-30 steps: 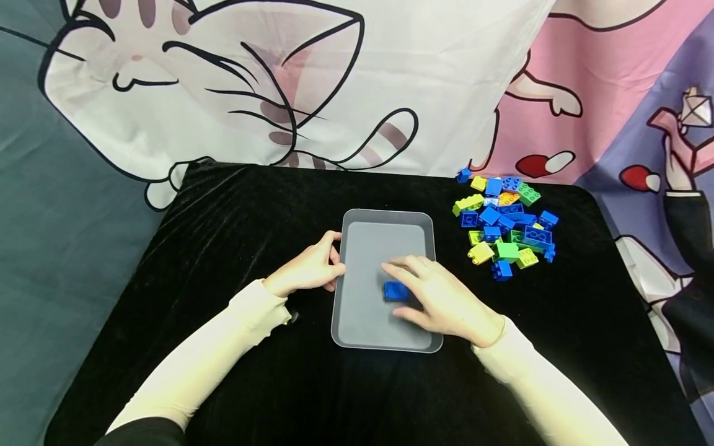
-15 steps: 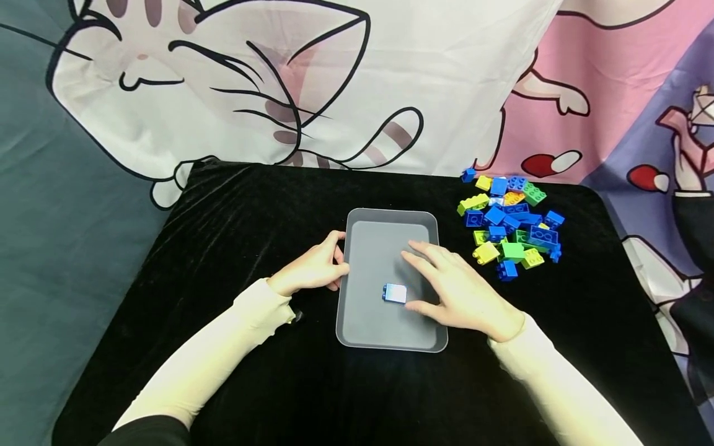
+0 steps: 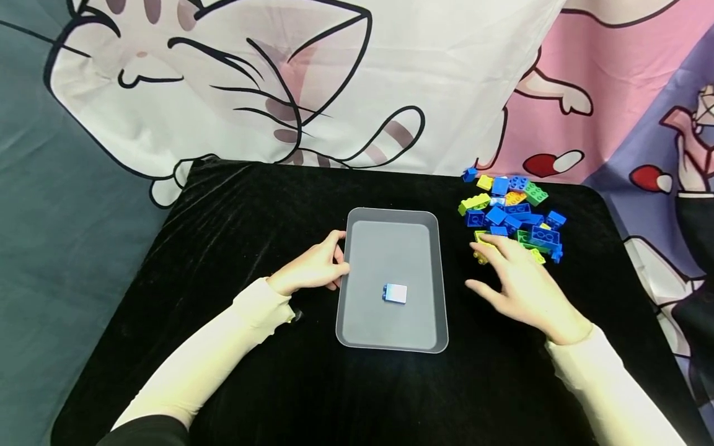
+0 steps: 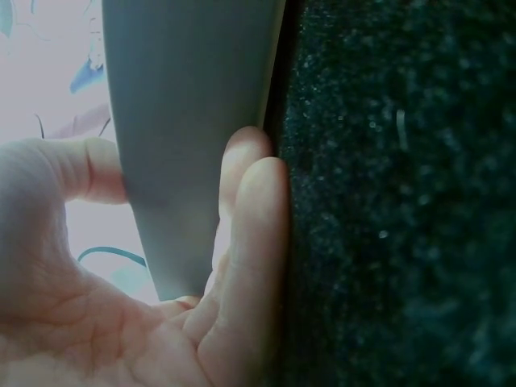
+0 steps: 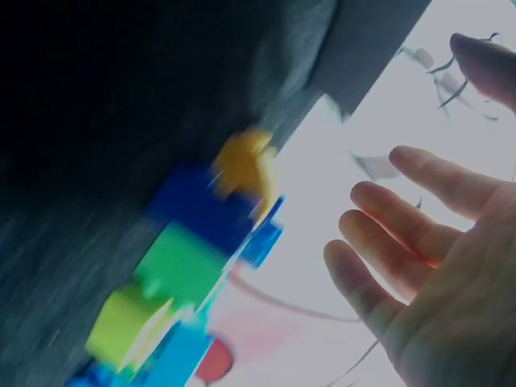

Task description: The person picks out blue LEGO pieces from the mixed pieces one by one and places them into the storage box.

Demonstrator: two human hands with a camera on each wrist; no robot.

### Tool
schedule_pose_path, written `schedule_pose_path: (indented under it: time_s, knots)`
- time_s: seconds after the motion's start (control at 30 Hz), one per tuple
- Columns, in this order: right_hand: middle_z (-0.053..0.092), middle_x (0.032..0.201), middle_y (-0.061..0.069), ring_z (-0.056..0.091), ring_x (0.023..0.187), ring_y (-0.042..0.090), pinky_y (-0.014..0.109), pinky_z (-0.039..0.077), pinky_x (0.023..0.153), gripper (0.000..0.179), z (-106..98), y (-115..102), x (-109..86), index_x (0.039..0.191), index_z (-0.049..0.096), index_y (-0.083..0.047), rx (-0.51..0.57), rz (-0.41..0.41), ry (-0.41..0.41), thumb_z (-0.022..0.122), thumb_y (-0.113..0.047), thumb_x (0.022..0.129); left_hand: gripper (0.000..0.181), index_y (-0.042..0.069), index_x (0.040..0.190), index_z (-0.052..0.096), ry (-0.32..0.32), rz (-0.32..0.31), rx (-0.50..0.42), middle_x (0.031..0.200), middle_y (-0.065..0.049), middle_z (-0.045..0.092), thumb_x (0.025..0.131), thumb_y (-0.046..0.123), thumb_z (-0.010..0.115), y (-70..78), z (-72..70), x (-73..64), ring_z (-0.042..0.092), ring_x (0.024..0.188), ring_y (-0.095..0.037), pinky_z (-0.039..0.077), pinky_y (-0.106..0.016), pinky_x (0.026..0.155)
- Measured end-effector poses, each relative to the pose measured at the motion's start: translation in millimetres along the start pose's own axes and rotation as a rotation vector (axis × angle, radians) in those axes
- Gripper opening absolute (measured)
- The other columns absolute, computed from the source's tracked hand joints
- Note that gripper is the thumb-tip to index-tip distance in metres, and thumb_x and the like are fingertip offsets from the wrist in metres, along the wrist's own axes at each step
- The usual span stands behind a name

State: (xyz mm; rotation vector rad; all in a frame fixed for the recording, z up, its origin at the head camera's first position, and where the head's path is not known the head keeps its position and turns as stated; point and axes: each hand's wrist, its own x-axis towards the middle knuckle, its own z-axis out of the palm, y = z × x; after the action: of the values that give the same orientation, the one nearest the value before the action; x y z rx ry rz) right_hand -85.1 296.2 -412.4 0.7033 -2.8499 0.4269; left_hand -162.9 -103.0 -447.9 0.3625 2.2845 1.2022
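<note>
Here the left hand [image 3: 310,269] is resting at the left rim of the grey tray [image 3: 390,328], thumb and curled fingers [image 4: 246,242] pinching that edge, as the left wrist view is showing close up. A single blue brick [image 3: 395,293] is lying inside the tray, toward its near half, touching neither hand. The right hand [image 3: 524,288] is hovering to the right of the tray with fingers spread and straight, holding nothing; its fingertips are reaching over the near edge of the pile of bricks [image 3: 510,214] in blue, green and yellow at the far right of the black cloth [image 3: 240,204]. The right wrist view is blurred, showing the bare palm [image 5: 451,274] beside the bricks.
</note>
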Motion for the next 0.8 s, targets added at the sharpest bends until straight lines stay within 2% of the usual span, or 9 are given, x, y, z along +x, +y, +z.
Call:
schedule_pose_path:
  time_s: [0.17, 0.37, 0.57, 0.8]
  knots:
    - [0.059, 0.136, 0.021, 0.058, 0.121, 0.042, 0.065, 0.046, 0.105, 0.059, -5.2, 22.0, -15.2, 0.132, 0.064, -0.002, -0.03, 0.039, 0.009, 0.085, -0.028, 0.083, 0.075, 0.014, 0.157, 0.029, -0.002, 0.01, 0.005, 0.099, -0.01, 0.062, 0.089, 0.015, 0.062, 0.6, -0.6, 0.0, 0.072, 0.062, -0.02, 0.063, -0.034, 0.056]
    - [0.064, 0.118, 0.021, 0.064, 0.104, 0.039, 0.06, 0.053, 0.09, 0.048, -0.8, 38.4, -28.0, 0.119, 0.069, 0.003, -0.07, -0.056, 0.069, 0.086, -0.016, 0.078, 0.076, 0.014, 0.157, 0.029, 0.001, 0.005, 0.01, 0.1, -0.01, 0.062, 0.089, 0.015, 0.062, -0.2, -0.1, 0.6, 0.072, 0.063, -0.02, 0.063, -0.034, 0.056]
    - [0.065, 0.111, 0.017, 0.065, 0.098, 0.034, 0.054, 0.055, 0.086, 0.044, 1.2, 41.0, -32.0, 0.114, 0.071, 0.004, -0.068, -0.096, 0.11, 0.085, -0.002, 0.073, 0.076, 0.015, 0.157, 0.029, 0.005, 0.003, 0.017, 0.1, -0.009, 0.063, 0.088, 0.016, 0.062, -0.6, 0.5, 0.5, 0.073, 0.064, -0.02, 0.063, -0.034, 0.057]
    - [0.064, 0.108, 0.014, 0.067, 0.093, 0.028, 0.044, 0.054, 0.086, 0.041, 3.4, 36.1, -33.2, 0.111, 0.072, 0.003, -0.067, -0.107, 0.118, 0.084, 0.002, 0.072, 0.075, 0.015, 0.157, 0.03, 0.007, 0.007, 0.023, 0.099, -0.009, 0.063, 0.089, 0.017, 0.062, -1.3, 0.5, 0.4, 0.072, 0.064, -0.019, 0.063, -0.034, 0.057]
